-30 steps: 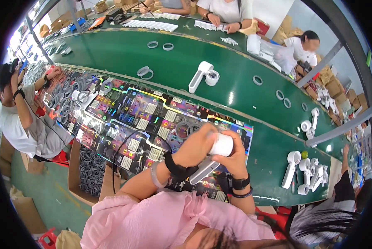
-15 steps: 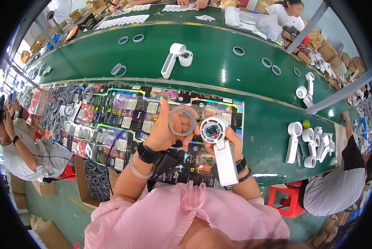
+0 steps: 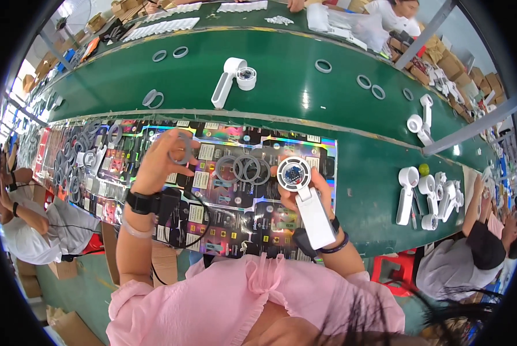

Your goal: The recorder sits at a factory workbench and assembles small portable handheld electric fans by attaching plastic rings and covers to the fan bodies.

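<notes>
My left hand (image 3: 159,160) is over the left part of the shiny printed sheet, its fingers closed around a grey ring (image 3: 180,161). Between my hands several more grey rings (image 3: 233,169) lie on the sheet, overlapping in a row. My right hand (image 3: 322,187) grips a white handheld fan (image 3: 317,222) near its neck, with the handle slanting down toward me. The round head (image 3: 294,174) faces up and shows a blue circuit part inside its slotted white rim.
The printed sheet (image 3: 212,210) covers the green bench before me. A heap of grey rings (image 3: 76,153) is at left, white fan bodies (image 3: 407,196) at right. Beyond a ledge, a green belt (image 3: 281,57) carries rings and another fan (image 3: 228,83). People sit on both sides.
My left hand has moved left, away from the fan. The rings that were stacked at its fingers now lie spread on the sheet, and it holds one ring. My right hand keeps the fan nearly still.
</notes>
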A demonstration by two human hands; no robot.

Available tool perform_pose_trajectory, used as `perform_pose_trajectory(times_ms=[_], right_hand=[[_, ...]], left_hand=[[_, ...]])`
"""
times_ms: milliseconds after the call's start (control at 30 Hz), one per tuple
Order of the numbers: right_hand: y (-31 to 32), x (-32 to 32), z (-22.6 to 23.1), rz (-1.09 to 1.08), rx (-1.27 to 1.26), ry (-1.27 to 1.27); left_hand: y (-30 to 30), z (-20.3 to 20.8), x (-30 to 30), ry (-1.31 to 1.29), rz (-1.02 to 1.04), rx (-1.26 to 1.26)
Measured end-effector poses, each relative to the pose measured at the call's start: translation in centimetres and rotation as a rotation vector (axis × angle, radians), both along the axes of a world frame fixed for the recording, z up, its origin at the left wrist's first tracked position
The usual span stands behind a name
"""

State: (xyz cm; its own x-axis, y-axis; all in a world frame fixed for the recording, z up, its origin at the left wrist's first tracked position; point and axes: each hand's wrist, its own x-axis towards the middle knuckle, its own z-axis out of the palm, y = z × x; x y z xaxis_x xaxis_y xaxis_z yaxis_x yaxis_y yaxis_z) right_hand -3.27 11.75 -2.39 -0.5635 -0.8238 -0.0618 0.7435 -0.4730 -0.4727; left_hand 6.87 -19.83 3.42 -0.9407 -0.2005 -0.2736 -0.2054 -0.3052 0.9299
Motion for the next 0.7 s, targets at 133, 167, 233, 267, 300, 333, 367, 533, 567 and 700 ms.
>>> perform_pose_trajectory(times_ms=[133,167,233,267,300,333,367,533,567,700], right_hand=[[0.0,0.4,-0.6,-0.062,0.155,0.197],[0.2,0.5,-0.7,-0.090,0.246,0.242],[0.2,0.5,-0.9,-0.119,0.373,0.344],[-0.2,0.4,-0.7,-0.128,0.412,0.405],[-0.8,0.8,0.4,-0.141,0.408,0.438],[-1.0,0.6,0.6,-0.124,0.411,0.447],[-1.7,0.5,1.3,-0.150,0.440,0.496],[-6.5,0.2,4.3,-0.321,0.444,0.766],[-7.6,0.1,4.8,-0.348,0.394,0.764],[-12.8,1.3,7.6,-0.329,0.214,0.577]], left_hand=[[-4.3,-1.6,2.5,-0.119,0.308,-0.363],[-5.2,-2.3,2.4,-0.114,0.319,-0.397],[-6.8,-4.2,2.8,-0.108,0.330,-0.497],[-8.2,-5.7,3.2,-0.067,0.299,-0.638],[-8.4,-5.8,3.2,-0.013,0.284,-0.899],[-8.5,-5.9,3.2,0.039,0.264,-1.161],[-8.3,-6.1,3.3,0.041,0.286,-1.156],[-1.5,-0.6,2.5,0.169,-0.080,-1.087],[0.1,-1.6,2.0,0.244,-0.198,-0.720],[4.3,-0.2,0.7,0.299,-0.423,-0.183]])
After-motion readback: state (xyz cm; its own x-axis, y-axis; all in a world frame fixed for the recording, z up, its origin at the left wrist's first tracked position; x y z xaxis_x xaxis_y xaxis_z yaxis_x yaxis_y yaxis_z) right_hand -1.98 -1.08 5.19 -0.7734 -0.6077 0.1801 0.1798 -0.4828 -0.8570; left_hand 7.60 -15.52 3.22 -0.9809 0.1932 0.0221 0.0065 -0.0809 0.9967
